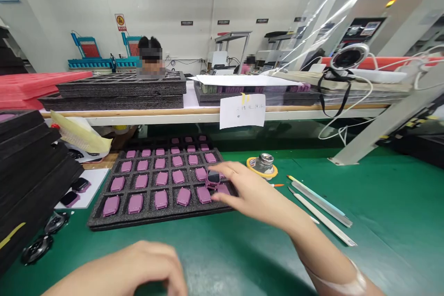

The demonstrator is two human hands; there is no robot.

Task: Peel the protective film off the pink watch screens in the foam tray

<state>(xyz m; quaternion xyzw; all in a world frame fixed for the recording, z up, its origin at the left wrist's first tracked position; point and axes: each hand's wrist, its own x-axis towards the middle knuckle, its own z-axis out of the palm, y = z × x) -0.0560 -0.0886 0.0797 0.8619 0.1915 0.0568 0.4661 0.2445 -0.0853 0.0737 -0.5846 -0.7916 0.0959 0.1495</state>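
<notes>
A black foam tray (104, 222) lies on the green mat and holds several pink watch cases (161, 178) in its pockets. My right hand (248, 189) reaches to the tray's right end and pinches one pink case with a dark screen (212, 178) at a pocket there. My left hand (138, 266) rests low at the near edge of the mat, fingers curled, with nothing visible in it.
Stacked black foam trays (27, 171) stand at the left, with dark watch parts (74, 192) on white paper beside them. A small metal pot on a yellow tape ring (263, 165) and tweezers-like tools (321, 203) lie to the right. A shelf (208, 113) with more trays runs across; people sit behind it.
</notes>
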